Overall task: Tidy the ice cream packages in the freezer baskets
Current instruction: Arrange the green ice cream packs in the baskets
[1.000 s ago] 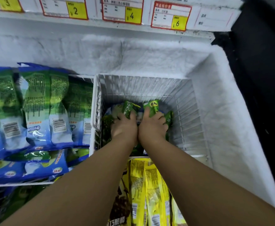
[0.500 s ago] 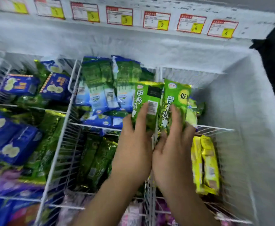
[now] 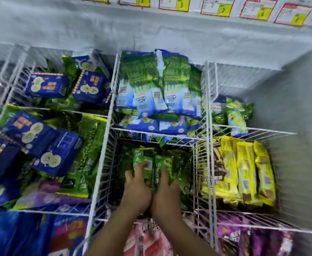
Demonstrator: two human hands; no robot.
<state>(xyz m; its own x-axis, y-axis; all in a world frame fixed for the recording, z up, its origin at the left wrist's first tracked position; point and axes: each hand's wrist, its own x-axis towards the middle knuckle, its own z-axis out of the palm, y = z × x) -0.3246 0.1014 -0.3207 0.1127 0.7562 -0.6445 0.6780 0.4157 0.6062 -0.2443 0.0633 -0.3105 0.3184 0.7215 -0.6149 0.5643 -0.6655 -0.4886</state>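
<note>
Both my hands are down inside the middle white wire basket point(image 3: 103, 163). My left hand point(image 3: 137, 189) holds one green ice cream package point(image 3: 142, 159) and my right hand point(image 3: 166, 193) holds a second green package point(image 3: 163, 167) beside it. The two packages stand side by side, printed faces up, over other dark green packs lying in that basket. The hands touch each other at the heels, and my fingers lie over the packages' lower halves.
Behind this basket a basket point(image 3: 114, 74) is piled with green-and-blue packs point(image 3: 151, 85). Yellow packs point(image 3: 247, 170) fill the right basket, blue boxes point(image 3: 46, 85) the left ones. Pink point(image 3: 147, 237) and purple point(image 3: 234, 235) packs lie nearest. Frosted freezer wall point(image 3: 290, 100) at right.
I lifted two green packages out of the far right basket, carried them left, and lowered them into the middle basket. The view swung left with them.
</note>
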